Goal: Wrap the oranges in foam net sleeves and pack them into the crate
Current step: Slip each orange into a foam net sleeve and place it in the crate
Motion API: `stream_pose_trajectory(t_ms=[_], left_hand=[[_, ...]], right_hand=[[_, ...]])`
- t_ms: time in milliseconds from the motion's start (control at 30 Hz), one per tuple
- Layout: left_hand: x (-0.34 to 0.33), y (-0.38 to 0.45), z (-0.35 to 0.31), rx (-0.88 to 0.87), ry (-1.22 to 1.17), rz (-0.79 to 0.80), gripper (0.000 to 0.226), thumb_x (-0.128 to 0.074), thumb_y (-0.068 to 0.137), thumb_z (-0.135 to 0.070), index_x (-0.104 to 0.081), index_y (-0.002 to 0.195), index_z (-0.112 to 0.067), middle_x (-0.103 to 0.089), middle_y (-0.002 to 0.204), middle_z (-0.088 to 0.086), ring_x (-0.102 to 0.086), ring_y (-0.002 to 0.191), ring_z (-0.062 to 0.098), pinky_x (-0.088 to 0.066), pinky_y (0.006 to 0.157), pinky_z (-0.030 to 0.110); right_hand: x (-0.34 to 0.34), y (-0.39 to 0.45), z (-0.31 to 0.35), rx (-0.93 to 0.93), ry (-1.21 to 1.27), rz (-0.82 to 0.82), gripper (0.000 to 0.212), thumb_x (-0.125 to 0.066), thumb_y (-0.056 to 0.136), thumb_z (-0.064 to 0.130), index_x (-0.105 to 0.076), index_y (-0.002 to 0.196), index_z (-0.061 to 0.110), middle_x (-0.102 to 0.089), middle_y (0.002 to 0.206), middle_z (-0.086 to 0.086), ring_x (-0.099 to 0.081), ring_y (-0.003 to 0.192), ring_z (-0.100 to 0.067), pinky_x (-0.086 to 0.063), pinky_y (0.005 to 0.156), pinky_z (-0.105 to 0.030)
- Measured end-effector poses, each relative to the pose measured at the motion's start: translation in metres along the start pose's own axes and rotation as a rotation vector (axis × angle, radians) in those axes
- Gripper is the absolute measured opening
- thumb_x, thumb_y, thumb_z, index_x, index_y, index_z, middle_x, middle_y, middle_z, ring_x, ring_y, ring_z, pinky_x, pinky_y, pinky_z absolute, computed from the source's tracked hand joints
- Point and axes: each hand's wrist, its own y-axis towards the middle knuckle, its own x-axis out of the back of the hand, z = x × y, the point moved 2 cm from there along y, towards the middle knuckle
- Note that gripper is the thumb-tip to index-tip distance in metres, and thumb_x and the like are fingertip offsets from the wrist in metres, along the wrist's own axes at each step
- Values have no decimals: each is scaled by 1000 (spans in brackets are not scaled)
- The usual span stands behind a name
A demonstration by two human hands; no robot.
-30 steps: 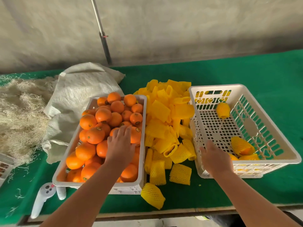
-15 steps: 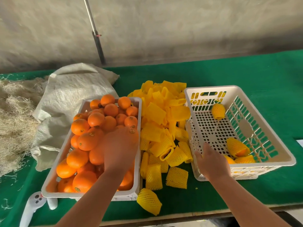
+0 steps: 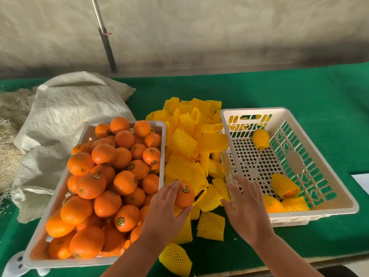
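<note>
Orange point(image 3: 184, 195) gripped (left hand point(image 3: 166, 211)), beside tray rim point(image 3: 162, 154)

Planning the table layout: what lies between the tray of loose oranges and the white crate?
In the head view, a heap of yellow foam net sleeves fills the gap between tray and crate.

The left hand point(image 3: 165, 212) covers part of the orange point(image 3: 184, 194) in its grip. Both forearms run off the bottom edge. A white controller point(image 3: 14, 266) at seven o'clock is cut off. Straw point(image 3: 8, 128) at nine o'clock leaves the frame.
</note>
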Motion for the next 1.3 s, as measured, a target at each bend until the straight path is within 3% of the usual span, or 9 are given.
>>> stream_pose_trajectory(t_ms=[133,300,500,667,800,867,1033,1200,1300], left_hand=[[-2,3,-1,2,50,20,81,-64,89,-68,-20,155,-49,-35,156,-18,-34,140,8,-30,108,24],[-2,2,-3,-15,100,21,82,-72,88,-61,-28,155,-40,-44,152,-14,-32,133,4,-35,103,27],[-2,2,-2,-19,82,54,87,-73,87,-61,-22,155,-42,-30,151,-21,-26,128,-4,-37,102,30],[-4,4,-1,-13,96,46,89,-76,83,-63,-28,154,-38,-32,149,-20,-15,124,-11,-40,96,29],[-4,6,1,-15,70,55,84,-68,85,-67,-30,154,-38,-35,149,-20,-18,127,-11,-41,100,30],[-4,6,1,-23,62,50,80,-59,87,-70,-28,154,-40,-36,148,-20,-20,127,-11,-41,101,30],[-3,6,1,-1,36,33,87,-75,83,-61,-29,153,-40,-39,145,-20,-22,124,-10,-43,98,30],[3,3,-3,-14,39,56,86,-79,80,-61,-35,152,-40,-46,145,-17,-30,122,-5,-39,96,27],[5,3,-7,-14,41,51,85,-79,80,-62,-36,150,-42,-49,144,-15,-33,121,-3,-38,99,28]], right_hand=[[-21,26,44,95,104,53,36,-61,102,37,-64,135,25,-47,157,0,-38,149,-23,-25,125,-52],[-63,78,66,236,-182,451,48,-33,112,39,-46,152,17,-5,174,-10,8,160,-30,-12,129,-49],[-87,103,61,245,-162,563,49,-42,111,30,-35,158,16,12,174,5,12,160,-26,-17,127,-58],[-74,102,63,230,-27,424,52,-46,110,26,-36,159,13,-18,172,1,-11,160,-24,-22,127,-49],[-42,78,61,-40,308,169,35,-54,107,14,-61,141,11,-52,150,6,-40,138,-2,-23,116,-8],[-26,59,58,-200,427,89,32,-55,105,13,-67,135,18,-56,138,19,-46,125,12,-29,104,1],[-3,17,58,-365,549,40,27,-67,97,17,-74,117,35,-68,115,30,-62,111,6,-55,94,-23],[11,3,55,-517,608,-58,18,-81,87,25,-73,93,40,-72,89,26,-70,87,2,-62,74,-25],[16,2,55,-452,572,-91,27,-79,89,14,-66,86,38,-68,88,19,-68,83,-3,-60,69,-24]])
